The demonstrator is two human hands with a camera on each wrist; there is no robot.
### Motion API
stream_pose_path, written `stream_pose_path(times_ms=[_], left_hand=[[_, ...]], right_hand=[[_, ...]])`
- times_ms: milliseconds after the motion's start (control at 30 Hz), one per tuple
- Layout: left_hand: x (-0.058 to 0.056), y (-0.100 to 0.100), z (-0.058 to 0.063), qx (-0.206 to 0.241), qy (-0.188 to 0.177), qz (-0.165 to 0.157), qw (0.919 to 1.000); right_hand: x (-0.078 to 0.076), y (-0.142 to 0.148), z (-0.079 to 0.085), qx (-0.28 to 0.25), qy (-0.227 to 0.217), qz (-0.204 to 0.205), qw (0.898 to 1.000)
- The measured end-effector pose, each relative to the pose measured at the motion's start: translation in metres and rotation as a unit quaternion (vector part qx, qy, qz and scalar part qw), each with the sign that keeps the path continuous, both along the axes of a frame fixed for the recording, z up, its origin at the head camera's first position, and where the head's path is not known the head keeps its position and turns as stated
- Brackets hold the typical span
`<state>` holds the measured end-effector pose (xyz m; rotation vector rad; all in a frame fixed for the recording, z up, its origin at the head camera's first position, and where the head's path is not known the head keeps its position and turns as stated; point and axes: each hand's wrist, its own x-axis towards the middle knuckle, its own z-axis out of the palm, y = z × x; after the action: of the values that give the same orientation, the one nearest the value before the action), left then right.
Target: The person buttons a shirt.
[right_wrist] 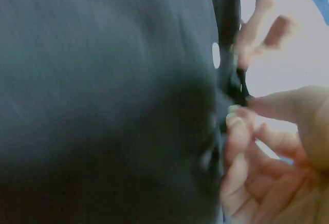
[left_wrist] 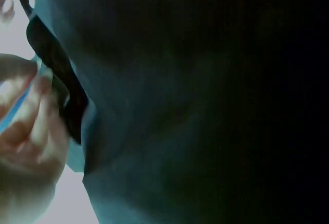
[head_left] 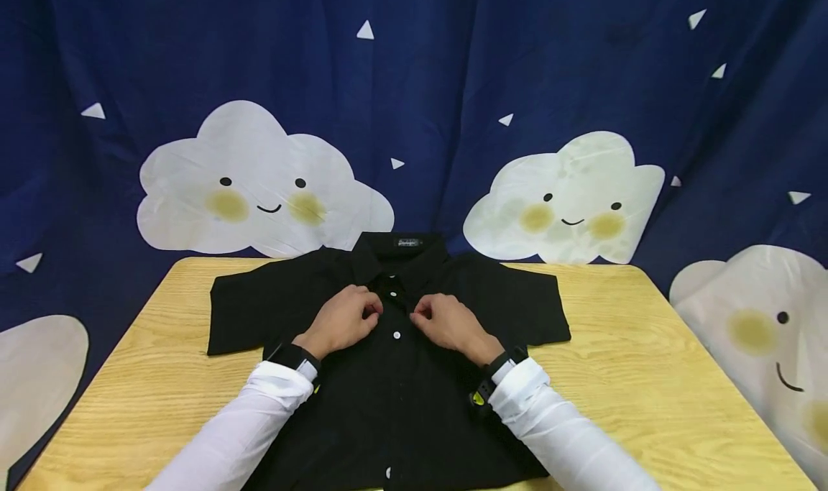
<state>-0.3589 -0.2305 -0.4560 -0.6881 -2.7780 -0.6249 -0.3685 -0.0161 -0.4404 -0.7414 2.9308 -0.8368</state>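
Observation:
A black short-sleeved button-up shirt [head_left: 394, 419] lies front up, its collar [head_left: 366, 259] at the far side. White buttons run down its front, one button [head_left: 397, 335] showing just below and between the hands. My left hand [head_left: 343, 320] pinches the shirt front left of the button line, thumb and fingertips together. Across from it, my right hand [head_left: 455, 326] pinches black cloth on the right side, below the collar. In the right wrist view the right thumb [right_wrist: 280, 103] and fingers meet at the fabric edge, close to the left hand [right_wrist: 257, 26].
The shirt is spread on a light wooden table [head_left: 647, 376], its left sleeve [head_left: 236, 315] and right sleeve [head_left: 540, 308] stretched out sideways. Behind the table hangs a dark blue curtain [head_left: 427, 67] printed with smiling clouds and small white triangles.

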Motion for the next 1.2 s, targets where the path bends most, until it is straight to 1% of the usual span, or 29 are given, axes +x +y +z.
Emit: stream_pose_path(times_ms=[67,100,167,233,300,400,500,600,733,833,900,967,1033,1100,1200], left_hand=[[0.004,0.003,-0.002,0.016,-0.031,-0.031,0.9989],[0.005,0.005,-0.003,0.02,-0.045,-0.048,0.9976],[0.007,0.008,-0.004,0.019,-0.066,-0.078,0.9946],[0.007,0.012,-0.005,0.009,-0.071,-0.098,0.9926],[0.005,0.015,-0.005,-0.001,-0.069,-0.102,0.9924],[0.003,0.022,-0.002,-0.005,-0.069,-0.089,0.9936],[0.001,0.027,0.002,0.001,-0.081,-0.061,0.9949],[0.0,0.032,0.006,0.006,-0.101,-0.041,0.9941],[0.0,0.036,0.01,0.004,-0.119,-0.018,0.9927],[0.002,0.036,0.011,0.011,-0.12,0.004,0.9927],[0.004,0.036,0.01,0.017,-0.119,0.015,0.9926],[0.006,0.036,0.009,0.03,-0.123,0.019,0.9918],[0.009,0.034,0.008,0.039,-0.127,0.021,0.991],[0.011,0.031,0.006,0.051,-0.128,0.023,0.9902],[0.013,0.027,0.006,0.082,-0.129,0.025,0.9879]], right_hand=[[0.01,-0.004,-0.003,0.026,-0.017,0.001,1.0],[0.014,-0.007,-0.006,0.043,-0.019,-0.003,0.999],[0.02,-0.014,-0.011,0.075,-0.017,-0.021,0.997],[0.023,-0.02,-0.016,0.108,-0.006,-0.049,0.993],[0.024,-0.025,-0.019,0.138,0.016,-0.078,0.987],[0.024,-0.031,-0.018,0.17,0.045,-0.106,0.979],[0.024,-0.036,-0.012,0.199,0.064,-0.113,0.971],[0.025,-0.041,-0.005,0.238,0.06,-0.111,0.963],[0.024,-0.048,0.003,0.266,0.032,-0.113,0.957],[0.022,-0.052,0.005,0.273,0.017,-0.111,0.955],[0.02,-0.052,0.003,0.276,0.018,-0.109,0.955],[0.018,-0.05,-0.001,0.267,0.022,-0.115,0.957],[0.016,-0.045,-0.006,0.243,0.019,-0.125,0.962],[0.016,-0.038,-0.011,0.197,0.003,-0.134,0.971],[0.018,-0.028,-0.015,0.133,-0.023,-0.124,0.983]])
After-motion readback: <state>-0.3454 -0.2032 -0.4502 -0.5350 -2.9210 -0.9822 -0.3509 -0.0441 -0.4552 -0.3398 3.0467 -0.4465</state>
